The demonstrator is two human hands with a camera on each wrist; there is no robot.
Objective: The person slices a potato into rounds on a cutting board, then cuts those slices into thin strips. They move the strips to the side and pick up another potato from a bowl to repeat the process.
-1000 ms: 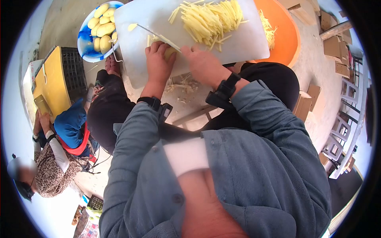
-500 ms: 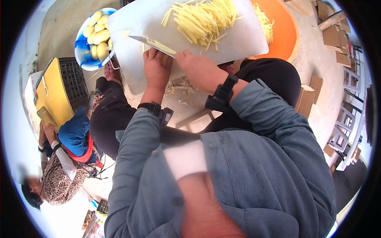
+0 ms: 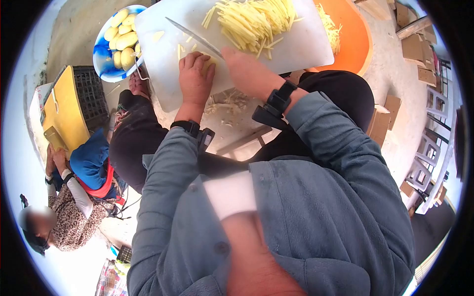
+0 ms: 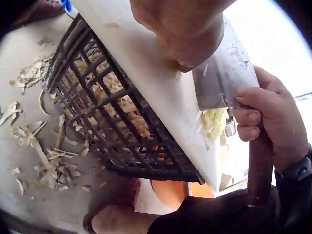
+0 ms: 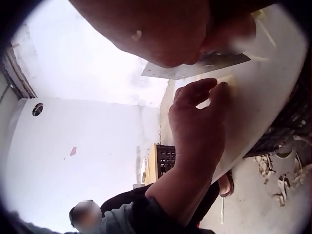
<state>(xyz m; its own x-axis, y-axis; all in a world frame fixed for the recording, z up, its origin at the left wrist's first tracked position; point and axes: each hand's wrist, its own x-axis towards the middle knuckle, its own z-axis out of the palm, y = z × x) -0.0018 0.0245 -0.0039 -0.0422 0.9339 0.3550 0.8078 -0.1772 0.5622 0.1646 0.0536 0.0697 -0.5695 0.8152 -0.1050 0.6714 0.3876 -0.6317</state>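
On the cutting board [image 3: 163, 74], left hand [image 3: 195, 79] fingers curl over a seemingly half-hidden potato [image 3: 209, 64]; right hand [image 3: 247, 74] grips the knife [image 3: 192, 34] — handle hidden.

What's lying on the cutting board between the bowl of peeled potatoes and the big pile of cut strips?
In the head view, the knife blade and a few loose potato bits lie there on the white cutting board.

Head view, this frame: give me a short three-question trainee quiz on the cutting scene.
1. True or false: the right hand grips the knife.
2. What does the left hand press on the cutting board? A) a potato piece B) a peeler C) a cloth
3. Which container holds the whole peeled potatoes?

Key: 1 true; 2 A; 3 the blue bowl.
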